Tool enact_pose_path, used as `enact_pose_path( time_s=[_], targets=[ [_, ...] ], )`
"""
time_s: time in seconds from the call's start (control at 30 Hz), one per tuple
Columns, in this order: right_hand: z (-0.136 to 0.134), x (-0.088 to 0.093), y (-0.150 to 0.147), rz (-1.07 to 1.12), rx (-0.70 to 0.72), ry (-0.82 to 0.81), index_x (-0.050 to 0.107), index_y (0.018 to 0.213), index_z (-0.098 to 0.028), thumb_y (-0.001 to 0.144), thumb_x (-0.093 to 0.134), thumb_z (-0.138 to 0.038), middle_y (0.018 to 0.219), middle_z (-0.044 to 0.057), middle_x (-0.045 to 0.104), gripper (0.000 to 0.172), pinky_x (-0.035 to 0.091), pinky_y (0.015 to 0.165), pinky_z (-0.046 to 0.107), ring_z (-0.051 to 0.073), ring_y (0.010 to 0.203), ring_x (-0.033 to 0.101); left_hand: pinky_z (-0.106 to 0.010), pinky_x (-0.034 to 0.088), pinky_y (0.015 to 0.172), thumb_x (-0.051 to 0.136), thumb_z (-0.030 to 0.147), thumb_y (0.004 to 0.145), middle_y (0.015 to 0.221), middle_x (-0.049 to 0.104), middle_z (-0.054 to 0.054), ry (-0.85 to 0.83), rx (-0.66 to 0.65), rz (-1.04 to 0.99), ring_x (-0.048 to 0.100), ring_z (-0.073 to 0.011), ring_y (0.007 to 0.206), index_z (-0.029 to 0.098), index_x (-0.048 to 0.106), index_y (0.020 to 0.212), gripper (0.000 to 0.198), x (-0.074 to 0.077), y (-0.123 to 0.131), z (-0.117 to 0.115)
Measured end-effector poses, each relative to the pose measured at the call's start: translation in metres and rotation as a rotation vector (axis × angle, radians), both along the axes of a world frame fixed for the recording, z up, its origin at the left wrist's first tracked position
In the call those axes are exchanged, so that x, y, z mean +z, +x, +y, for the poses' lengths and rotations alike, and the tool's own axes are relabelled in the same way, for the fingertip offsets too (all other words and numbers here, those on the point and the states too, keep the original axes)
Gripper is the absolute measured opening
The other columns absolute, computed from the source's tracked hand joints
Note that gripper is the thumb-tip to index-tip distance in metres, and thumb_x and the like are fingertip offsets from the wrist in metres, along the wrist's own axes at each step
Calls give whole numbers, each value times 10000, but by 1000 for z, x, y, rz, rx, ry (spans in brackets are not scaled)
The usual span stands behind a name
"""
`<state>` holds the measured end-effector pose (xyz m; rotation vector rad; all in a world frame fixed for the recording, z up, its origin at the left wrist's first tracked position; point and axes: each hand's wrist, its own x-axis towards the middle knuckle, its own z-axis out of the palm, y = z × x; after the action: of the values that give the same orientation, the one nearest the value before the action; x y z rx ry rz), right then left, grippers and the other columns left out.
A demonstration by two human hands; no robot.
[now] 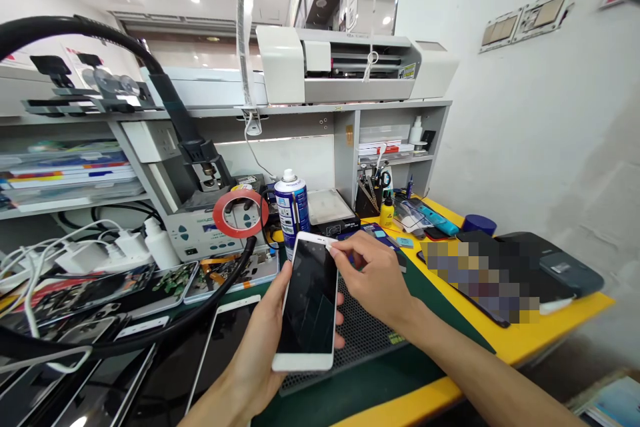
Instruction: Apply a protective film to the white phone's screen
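Note:
A white-framed smartphone (309, 300) with a dark screen is held upright and slightly tilted toward me. My left hand (263, 337) grips it, thumb along the left edge and fingertips showing past the right edge. At the phone's top right corner, my right hand (373, 273) has thumb and index finger pinched together. Whether a small thing lies between those fingertips, I cannot make out. Beneath the phone lie a black perforated mat (365, 333) and a green mat (420, 320). Another white-framed phone (220, 333) rests left of my left hand.
A blue spray can (293, 210) stands behind the phone, beside a red tape roll (220, 213) and a hot-air station (193, 240). A thick black hose (220, 307) curves across the left. Phone parts (173, 287) crowd that side. A yellow bottle (387, 212) stands at back right.

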<state>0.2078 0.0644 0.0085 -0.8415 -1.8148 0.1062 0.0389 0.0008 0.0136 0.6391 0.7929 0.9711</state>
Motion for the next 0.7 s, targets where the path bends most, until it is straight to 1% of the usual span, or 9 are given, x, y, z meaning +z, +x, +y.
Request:
enact_pose_path(
  time_s=[0.1,0.27,0.33,0.37,0.4,0.47,0.53,0.6,0.7],
  targets=[
    [0,0,0,-13,55,13,702,911,-176,927,580,-162,780,42,635,124,452,658,292,168,726,586,-430,563,788,470,646,912,991,738,-155,-27,-34,17,724,-299,746,87,650,1216,661,-1,2,-1],
    [-1,0,-2,-53,150,35,725,989,-156,959,542,-171,842,73,638,186,486,700,301,180,801,611,-374,561,719,445,661,915,903,738,-153,-49,-86,56,723,-285,700,75,701,1049,653,-2,5,-3],
    [-2,-1,-2,-91,195,47,722,1022,-157,966,531,-174,878,80,642,200,493,717,308,182,821,612,-379,561,720,459,657,911,860,741,-148,-62,-86,56,727,-294,703,88,700,1034,630,-4,3,-2],
    [-3,-2,-3,-117,220,52,718,1042,-158,965,527,-171,893,82,642,207,494,722,312,183,827,611,-397,563,730,475,648,908,856,745,-141,-65,-79,49,730,-300,704,103,695,1059,607,-5,2,-2],
    [-5,-3,-3,-144,248,58,714,1060,-159,961,526,-166,902,85,643,213,494,721,314,185,828,608,-416,566,739,499,632,906,868,750,-129,-66,-62,41,732,-303,703,124,685,1100,575,-6,0,-1],
    [-10,-4,-4,-201,315,69,705,1094,-157,944,531,-151,903,88,642,230,490,705,313,186,818,601,-425,572,753,559,579,900,916,758,-96,-58,14,18,735,-287,711,173,656,1195,511,-7,-3,1],
    [-16,-6,-6,-250,387,80,700,1103,-158,923,542,-137,896,86,644,240,484,686,305,182,805,595,-380,573,780,613,513,896,966,760,-60,-49,110,-23,737,-251,753,208,630,1256,472,-8,-5,3],
    [-23,-8,-9,-294,442,97,700,1074,-171,904,552,-130,881,77,650,229,475,661,294,177,793,593,-302,565,776,626,462,906,976,759,-38,-40,186,-74,732,-213,802,203,641,1247,429,-7,-6,4],
    [-31,-12,-13,-363,483,138,703,1015,-182,880,553,-123,860,64,663,210,444,600,287,170,751,584,-251,556,754,585,414,940,972,758,-30,-34,226,-134,720,-183,813,171,689,1154,340,-5,-5,6]
  ],
)
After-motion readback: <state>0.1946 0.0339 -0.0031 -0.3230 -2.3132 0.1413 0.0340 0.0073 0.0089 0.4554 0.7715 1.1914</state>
